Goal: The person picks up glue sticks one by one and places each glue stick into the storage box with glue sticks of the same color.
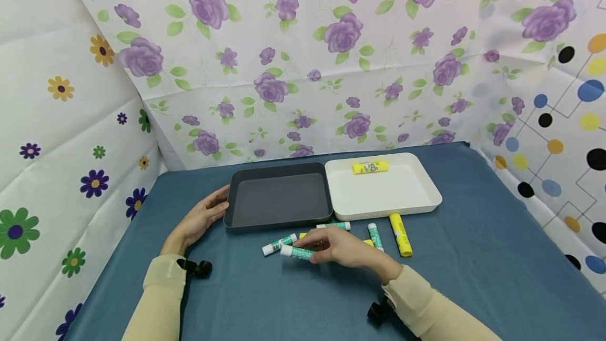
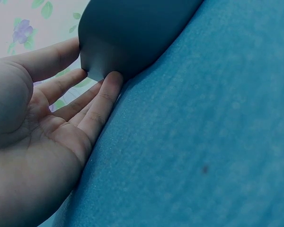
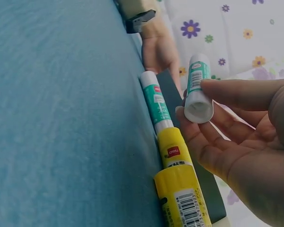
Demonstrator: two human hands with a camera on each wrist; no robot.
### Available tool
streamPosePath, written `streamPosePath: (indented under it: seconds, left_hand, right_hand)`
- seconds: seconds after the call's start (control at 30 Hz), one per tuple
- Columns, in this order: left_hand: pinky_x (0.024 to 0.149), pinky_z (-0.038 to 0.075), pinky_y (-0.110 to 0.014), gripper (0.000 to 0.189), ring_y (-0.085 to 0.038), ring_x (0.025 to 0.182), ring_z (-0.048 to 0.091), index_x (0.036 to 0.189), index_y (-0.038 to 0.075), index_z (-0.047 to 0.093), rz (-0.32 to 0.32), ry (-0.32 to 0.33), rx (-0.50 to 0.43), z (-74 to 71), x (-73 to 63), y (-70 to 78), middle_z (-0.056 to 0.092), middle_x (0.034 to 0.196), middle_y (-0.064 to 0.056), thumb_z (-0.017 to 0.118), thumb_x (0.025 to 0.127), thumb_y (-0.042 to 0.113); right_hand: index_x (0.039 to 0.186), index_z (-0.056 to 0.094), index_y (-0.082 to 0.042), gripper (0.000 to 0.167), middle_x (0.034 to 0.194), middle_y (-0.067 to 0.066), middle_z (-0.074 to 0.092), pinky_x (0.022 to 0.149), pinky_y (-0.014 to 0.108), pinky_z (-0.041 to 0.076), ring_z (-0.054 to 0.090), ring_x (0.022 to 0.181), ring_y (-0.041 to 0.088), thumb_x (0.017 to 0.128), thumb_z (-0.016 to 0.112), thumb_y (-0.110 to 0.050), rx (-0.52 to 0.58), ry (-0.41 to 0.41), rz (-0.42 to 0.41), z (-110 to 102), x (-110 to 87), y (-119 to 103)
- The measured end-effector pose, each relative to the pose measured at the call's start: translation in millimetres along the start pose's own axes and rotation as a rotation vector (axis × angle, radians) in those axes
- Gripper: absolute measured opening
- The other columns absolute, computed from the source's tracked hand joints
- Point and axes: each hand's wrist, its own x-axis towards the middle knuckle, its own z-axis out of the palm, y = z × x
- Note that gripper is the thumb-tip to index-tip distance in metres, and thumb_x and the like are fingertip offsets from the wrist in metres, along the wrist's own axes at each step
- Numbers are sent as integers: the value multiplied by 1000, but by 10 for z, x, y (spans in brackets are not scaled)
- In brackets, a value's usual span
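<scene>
My right hand (image 1: 343,246) pinches a green-and-white glue stick (image 1: 297,252) between thumb and fingers, raised above the cloth in front of the dark tray. In the right wrist view, the open-looking white end of this glue stick (image 3: 199,90) faces the camera. Fingertips of my left hand (image 1: 201,220) touch the left side of the dark grey tray (image 1: 284,196), fingers mostly straight in the left wrist view. Around the right hand lie another green-and-white glue stick (image 1: 279,244), one by the dark tray's front edge (image 1: 337,226), and yellow ones (image 3: 182,194), partly hidden by the hand in the head view.
A white tray (image 1: 379,193) stands against the dark tray's right side, with one yellow glue stick (image 1: 371,167) at its back. In front lie a large yellow glue stick (image 1: 401,236) and a green one (image 1: 375,236). Flowered cloth (image 1: 270,88) hangs behind the blue-covered table (image 1: 265,304).
</scene>
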Motion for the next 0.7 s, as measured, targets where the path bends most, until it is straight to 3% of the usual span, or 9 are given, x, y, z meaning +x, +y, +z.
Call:
streamPosePath:
  seconds: [0.33,0.47,0.7]
  left_hand:
    - [127,20,-59,71,-40,155,22,169,18,17,-2,4,1,3,0,17,19,169,-21,57,110,24]
    - [127,19,-60,70,-40,155,21,169,18,17,0,2,4,9,-1,18,19,169,-21,56,110,24]
    - [127,19,-60,70,-41,154,22,169,18,18,-10,12,0,18,-1,6,19,169,-22,56,110,23]
  right_hand:
    - [138,69,-9,37,138,8,67,87,29,55,62,110,22,101,67,-6,210,20,36,-74,-14,-37]
    - [138,69,-9,37,136,8,68,87,28,57,64,109,22,101,68,-6,206,23,27,-106,-26,-61]
    - [139,69,-11,36,132,6,70,88,33,58,66,104,22,103,66,-9,96,27,14,-298,6,-213]
